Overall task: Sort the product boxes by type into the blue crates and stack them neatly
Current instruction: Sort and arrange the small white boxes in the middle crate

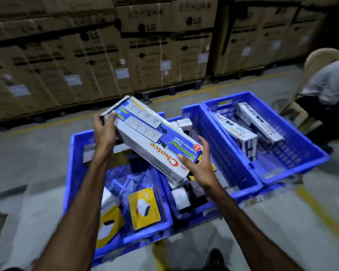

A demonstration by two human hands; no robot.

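I hold a long white and blue extension socket box [145, 133] tilted above the crates. My left hand [105, 128] grips its far end, and my right hand [199, 163] cups its near end. Three blue crates stand on the floor. The left crate [70, 173] holds yellow boxes [144, 208] and a white one. The middle crate [213, 133] holds small white boxes [181, 198]. In the right crate [301, 137] lie long white boxes [237, 132], leaning on each other.
Stacked brown cartons [125, 55] on pallets form a wall behind the crates, past a yellow floor line. A person in a grey shirt [329, 85] crouches at the far right by a beige chair. The grey concrete floor surrounds the crates.
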